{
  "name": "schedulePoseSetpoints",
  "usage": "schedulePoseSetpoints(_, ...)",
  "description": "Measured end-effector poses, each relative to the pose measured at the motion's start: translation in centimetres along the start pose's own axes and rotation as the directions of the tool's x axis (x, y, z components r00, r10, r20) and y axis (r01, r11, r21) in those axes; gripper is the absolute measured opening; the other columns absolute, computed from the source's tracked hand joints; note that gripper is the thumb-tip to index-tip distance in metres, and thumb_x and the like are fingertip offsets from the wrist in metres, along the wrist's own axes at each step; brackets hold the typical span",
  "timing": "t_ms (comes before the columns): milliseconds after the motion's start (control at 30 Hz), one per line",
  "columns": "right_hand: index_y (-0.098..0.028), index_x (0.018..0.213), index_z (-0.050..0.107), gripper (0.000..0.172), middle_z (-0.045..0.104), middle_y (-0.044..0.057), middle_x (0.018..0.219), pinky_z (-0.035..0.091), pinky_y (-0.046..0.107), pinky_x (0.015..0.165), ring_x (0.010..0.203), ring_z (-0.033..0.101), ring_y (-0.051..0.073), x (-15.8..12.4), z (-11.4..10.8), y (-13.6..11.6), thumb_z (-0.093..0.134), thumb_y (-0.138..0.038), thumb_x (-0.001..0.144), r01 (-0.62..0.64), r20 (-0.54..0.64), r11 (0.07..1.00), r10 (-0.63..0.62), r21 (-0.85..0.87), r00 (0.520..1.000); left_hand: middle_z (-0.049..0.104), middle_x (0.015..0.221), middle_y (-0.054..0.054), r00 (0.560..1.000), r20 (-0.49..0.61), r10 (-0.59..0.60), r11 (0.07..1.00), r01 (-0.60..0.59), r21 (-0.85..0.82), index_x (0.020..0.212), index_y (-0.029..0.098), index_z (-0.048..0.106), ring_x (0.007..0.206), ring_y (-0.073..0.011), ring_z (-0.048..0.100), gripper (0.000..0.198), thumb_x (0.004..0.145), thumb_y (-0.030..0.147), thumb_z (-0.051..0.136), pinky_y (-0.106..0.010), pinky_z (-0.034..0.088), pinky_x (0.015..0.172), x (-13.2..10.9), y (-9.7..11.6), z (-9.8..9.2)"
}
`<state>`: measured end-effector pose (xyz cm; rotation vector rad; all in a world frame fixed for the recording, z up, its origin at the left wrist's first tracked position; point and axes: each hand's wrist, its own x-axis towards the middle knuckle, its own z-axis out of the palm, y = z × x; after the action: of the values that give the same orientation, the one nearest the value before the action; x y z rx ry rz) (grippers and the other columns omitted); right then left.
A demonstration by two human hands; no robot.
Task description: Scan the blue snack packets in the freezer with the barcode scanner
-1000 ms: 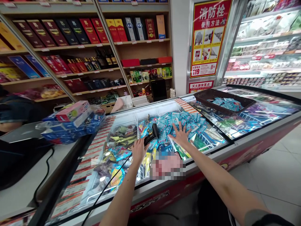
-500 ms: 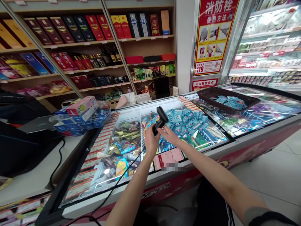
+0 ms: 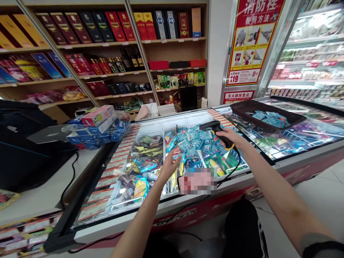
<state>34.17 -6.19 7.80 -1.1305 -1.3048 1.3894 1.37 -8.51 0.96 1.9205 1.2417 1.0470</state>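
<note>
My right hand (image 3: 231, 138) is wrapped round the yellow-and-black grip of a black barcode scanner (image 3: 213, 126). The scanner's head points left, above a heap of small blue packets (image 3: 192, 140) in the open chest freezer (image 3: 172, 200). A black cable (image 3: 228, 175) hangs from the scanner over the freezer's front rim. My left hand (image 3: 171, 164) hovers open, fingers apart, over the wire divider between the blue packets and a bin of mixed wrapped ice creams (image 3: 141, 166). A blurred pink item (image 3: 197, 181) lies on the front rim between my arms.
A dark tray (image 3: 268, 109) with more blue packets rests on the freezer's glass lid at right. Bagged blue boxes (image 3: 96, 129) sit on the counter at left, beside a black bag (image 3: 24, 150). Shelves of boxed goods (image 3: 107, 53) fill the back wall. A chiller (image 3: 309, 61) stands far right.
The scanner has passed from my left hand to my right and moved right over the blue packets. My left hand has let go and dropped open toward the divider.
</note>
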Motion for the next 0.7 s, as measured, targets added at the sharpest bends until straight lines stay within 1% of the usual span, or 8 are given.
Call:
schedulePoseSetpoints(67, -0.018, 0.082, 0.057, 0.032, 0.069, 0.004, 0.074, 0.038, 0.022, 0.031, 0.038, 0.051, 0.010, 0.2, -0.2, -0.2, 0.068, -0.043, 0.067, 0.030, -0.005, 0.984, -0.032, -0.176, 0.999, 0.053, 0.123, -0.012, 0.999, -0.024, -0.037, 0.999, 0.038, 0.039, 0.127, 0.021, 0.043, 0.110, -0.0234, 0.053, 0.052, 0.082, 0.044, 0.050, -0.037, 0.051, 0.079, 1.0, -2.0, -0.1)
schedulePoseSetpoints(100, -0.018, 0.081, 0.057, 0.031, 0.069, 0.004, 0.075, 0.040, 0.023, 0.033, 0.039, 0.052, 0.010, 0.4, 0.3, -0.1, 0.067, -0.045, 0.068, 0.056, 0.008, 0.977, -0.056, -0.204, 0.998, 0.053, 0.122, -0.013, 0.998, -0.030, -0.054, 0.997, 0.055, 0.061, 0.127, 0.020, 0.044, 0.110, -0.0238, 0.053, 0.052, 0.081, 0.044, 0.051, -0.037, 0.051, 0.079, 1.5, -2.8, 0.0)
schedulePoseSetpoints(200, -0.019, 0.085, 0.057, 0.033, 0.068, 0.003, 0.080, 0.040, 0.023, 0.035, 0.041, 0.053, 0.010, 1.6, 3.0, 0.3, 0.060, -0.050, 0.073, 0.170, 0.028, 0.972, -0.167, -0.166, 0.986, 0.053, 0.121, -0.014, 0.997, -0.069, -0.031, 0.991, 0.040, 0.130, 0.126, 0.019, 0.044, 0.108, -0.0235, 0.054, 0.051, 0.081, 0.043, 0.050, -0.038, 0.050, 0.080, 2.9, -4.6, 0.4)
schedulePoseSetpoints(300, -0.021, 0.086, 0.055, 0.034, 0.067, 0.001, 0.077, 0.039, 0.024, 0.036, 0.039, 0.051, 0.010, 3.1, 5.4, 0.8, 0.058, -0.053, 0.073, 0.309, -0.076, 0.932, -0.327, -0.188, 0.942, 0.053, 0.120, -0.013, 0.996, -0.086, 0.041, 0.975, -0.021, 0.220, 0.125, 0.020, 0.046, 0.108, -0.0226, 0.054, 0.047, 0.083, 0.042, 0.046, -0.038, 0.048, 0.083, 3.7, -5.6, 0.7)
schedulePoseSetpoints(367, -0.022, 0.086, 0.056, 0.035, 0.065, 0.000, 0.069, 0.039, 0.025, 0.038, 0.039, 0.050, 0.011, 3.8, 6.0, 0.9, 0.061, -0.053, 0.071, 0.368, -0.108, 0.890, -0.408, -0.270, 0.906, 0.053, 0.120, -0.012, 0.994, -0.080, 0.071, 0.960, -0.047, 0.276, 0.124, 0.021, 0.047, 0.108, -0.0223, 0.053, 0.044, 0.084, 0.041, 0.044, -0.039, 0.047, 0.085, 4.2, -5.9, 0.6)
schedulePoseSetpoints(433, -0.022, 0.086, 0.057, 0.036, 0.061, -0.002, 0.061, 0.039, 0.025, 0.040, 0.038, 0.048, 0.011, 4.0, 5.5, 1.0, 0.062, -0.053, 0.070, 0.382, -0.123, 0.863, -0.441, -0.331, 0.889, 0.053, 0.119, -0.012, 0.994, -0.073, 0.081, 0.945, -0.053, 0.322, 0.124, 0.022, 0.047, 0.107, -0.0221, 0.054, 0.043, 0.085, 0.041, 0.043, -0.040, 0.046, 0.087, 4.8, -6.1, 0.5)
schedulePoseSetpoints(600, -0.020, 0.078, 0.056, 0.035, 0.054, -0.003, 0.048, 0.040, 0.026, 0.042, 0.040, 0.049, 0.013, 3.6, 1.1, 1.4, 0.062, -0.055, 0.070, 0.289, -0.084, 0.879, -0.344, -0.378, 0.935, 0.051, 0.125, -0.011, 0.993, -0.077, 0.093, 0.897, -0.050, 0.439, 0.128, 0.022, 0.044, 0.117, -0.0235, 0.047, 0.049, 0.085, 0.046, 0.042, -0.042, 0.038, 0.097, 7.0, -6.6, 0.5)
schedulePoseSetpoints(700, -0.019, 0.079, 0.056, 0.037, 0.055, -0.002, 0.050, 0.040, 0.025, 0.042, 0.042, 0.050, 0.013, 3.8, -0.9, 1.6, 0.063, -0.055, 0.069, 0.283, -0.144, 0.860, -0.373, -0.425, 0.917, 0.051, 0.127, -0.013, 0.995, -0.079, 0.060, 0.860, -0.011, 0.510, 0.129, 0.021, 0.044, 0.119, -0.0258, 0.045, 0.056, 0.083, 0.052, 0.044, -0.044, 0.037, 0.097, 8.2, -7.2, 1.0)
